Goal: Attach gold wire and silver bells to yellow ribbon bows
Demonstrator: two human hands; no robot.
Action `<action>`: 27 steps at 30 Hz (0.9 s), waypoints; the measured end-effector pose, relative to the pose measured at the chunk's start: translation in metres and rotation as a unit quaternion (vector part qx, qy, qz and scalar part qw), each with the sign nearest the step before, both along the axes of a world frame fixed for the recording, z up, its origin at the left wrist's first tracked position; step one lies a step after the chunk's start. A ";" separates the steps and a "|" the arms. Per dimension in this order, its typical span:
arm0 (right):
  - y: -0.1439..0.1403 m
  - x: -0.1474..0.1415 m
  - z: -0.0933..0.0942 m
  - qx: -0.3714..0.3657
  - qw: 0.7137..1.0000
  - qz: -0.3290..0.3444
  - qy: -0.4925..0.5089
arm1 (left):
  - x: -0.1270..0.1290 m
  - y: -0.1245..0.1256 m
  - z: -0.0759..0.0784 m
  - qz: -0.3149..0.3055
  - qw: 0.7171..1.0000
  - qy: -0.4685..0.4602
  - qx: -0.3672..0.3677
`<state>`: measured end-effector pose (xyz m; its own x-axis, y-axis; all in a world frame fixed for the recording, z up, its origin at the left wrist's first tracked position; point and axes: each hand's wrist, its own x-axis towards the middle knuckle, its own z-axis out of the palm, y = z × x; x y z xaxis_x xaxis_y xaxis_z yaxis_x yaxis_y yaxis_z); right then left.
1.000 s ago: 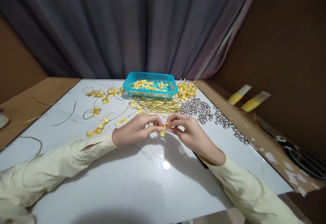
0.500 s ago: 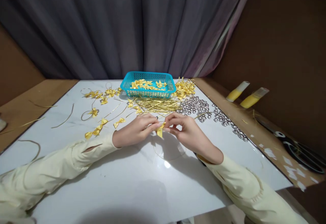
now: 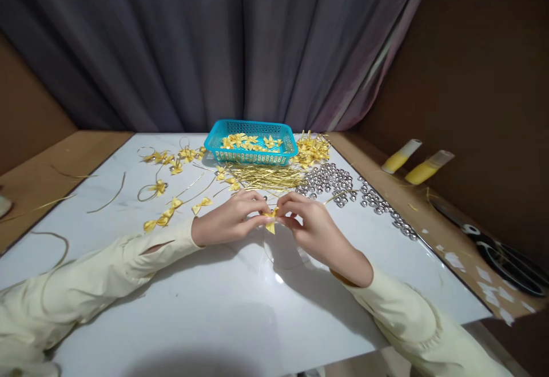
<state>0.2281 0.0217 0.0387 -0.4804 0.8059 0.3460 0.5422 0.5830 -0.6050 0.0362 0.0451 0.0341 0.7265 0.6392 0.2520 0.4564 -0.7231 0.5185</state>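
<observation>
Over the middle of the white tabletop, my left hand (image 3: 234,215) and my right hand (image 3: 309,221) meet at a small yellow ribbon bow (image 3: 270,227). Both pinch it between thumb and fingers, one from each side, and its pointed tail hangs below the fingertips. A thin gold cord loops faintly beneath the bow. Beyond my fingers lies a bundle of gold cords (image 3: 268,177). Several loose yellow bows (image 3: 165,217) rest to the left of my left hand, and a heap of small silver bells (image 3: 328,179) lies past my right hand.
A blue basket (image 3: 251,157) with yellow bows stands at the back, beside a pile of corded bows (image 3: 312,149). Along the right brown edge are two yellow glue bottles (image 3: 429,168), black-handled scissors (image 3: 506,265) and white scraps (image 3: 484,274). Cut cords (image 3: 109,197) lie at left.
My fingertips have drawn slightly closer together on the bow, and my right wrist has dipped a little. The bow's tail has turned. The surrounding things have not moved.
</observation>
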 end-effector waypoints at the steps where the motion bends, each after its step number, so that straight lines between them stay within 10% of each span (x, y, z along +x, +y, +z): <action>1: -0.001 -0.001 -0.001 0.008 1.000 0.002 -0.006 | 0.000 0.000 0.000 0.001 1.000 -0.004 -0.009; 27: -0.009 -0.003 0.000 0.064 0.998 0.006 -0.013 | -0.003 0.003 0.012 -0.043 0.988 -0.035 -0.141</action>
